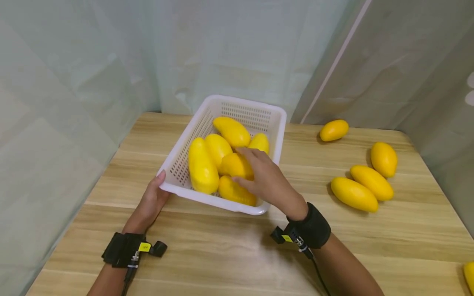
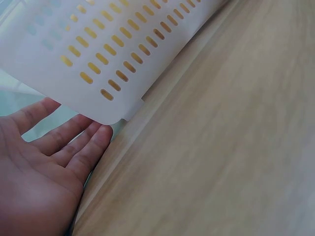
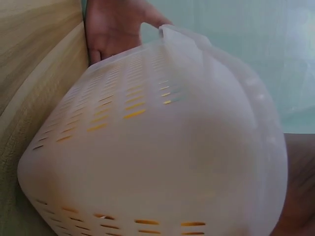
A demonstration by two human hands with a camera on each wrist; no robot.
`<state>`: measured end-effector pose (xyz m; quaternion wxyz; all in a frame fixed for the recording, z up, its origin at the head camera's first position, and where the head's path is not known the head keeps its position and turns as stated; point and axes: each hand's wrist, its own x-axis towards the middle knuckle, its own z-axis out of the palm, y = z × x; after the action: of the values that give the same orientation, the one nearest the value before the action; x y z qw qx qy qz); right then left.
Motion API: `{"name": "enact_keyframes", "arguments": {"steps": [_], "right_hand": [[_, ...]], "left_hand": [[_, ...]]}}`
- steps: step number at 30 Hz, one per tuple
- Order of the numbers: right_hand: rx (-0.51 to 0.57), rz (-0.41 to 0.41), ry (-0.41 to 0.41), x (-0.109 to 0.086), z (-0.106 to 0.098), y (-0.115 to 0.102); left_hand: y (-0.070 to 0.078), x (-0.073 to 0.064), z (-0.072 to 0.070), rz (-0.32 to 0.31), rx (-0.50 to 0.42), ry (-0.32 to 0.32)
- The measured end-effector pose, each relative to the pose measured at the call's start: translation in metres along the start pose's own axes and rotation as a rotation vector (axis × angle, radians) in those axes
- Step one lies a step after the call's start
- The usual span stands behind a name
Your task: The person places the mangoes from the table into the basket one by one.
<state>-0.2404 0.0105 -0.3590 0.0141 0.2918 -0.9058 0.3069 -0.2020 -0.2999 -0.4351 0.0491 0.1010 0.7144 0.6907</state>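
A white plastic basket (image 1: 218, 200) with slotted walls sits on the wooden table and holds several yellow mangoes. At its near left corner my left hand (image 1: 152, 199) holds the basket, thumb on the rim. The left wrist view has the fingers (image 2: 88, 145) of that hand against the outside of the basket corner. My right hand (image 1: 268, 176) reaches over the near right rim, thumb and fingers about a mango (image 1: 235, 165) on top of the others. In the right wrist view, the basket wall (image 3: 147, 162) hides most of the right hand and its mango.
On the table's right side lie a mango (image 1: 334, 130) by the back edge and a group of three, one of them a mango (image 1: 354, 194) nearest the basket. Another mango (image 1: 469, 276) is cut off at the right frame edge. Pale curtains (image 1: 237, 49) hang behind.
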Motion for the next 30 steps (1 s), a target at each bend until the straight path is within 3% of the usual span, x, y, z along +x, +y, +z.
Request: {"name": "enact_keyframes", "arguments": {"steps": [16, 30], "right_hand": [[-0.059, -0.015, 0.001, -0.001, 0.003, -0.001], [-0.024, -0.019, 0.007, -0.010, -0.017, -0.004]], "left_hand": [[0.009, -0.002, 0.002, -0.020, -0.012, -0.004], [-0.002, 0.001, 0.000, 0.011, -0.015, -0.020]]}}
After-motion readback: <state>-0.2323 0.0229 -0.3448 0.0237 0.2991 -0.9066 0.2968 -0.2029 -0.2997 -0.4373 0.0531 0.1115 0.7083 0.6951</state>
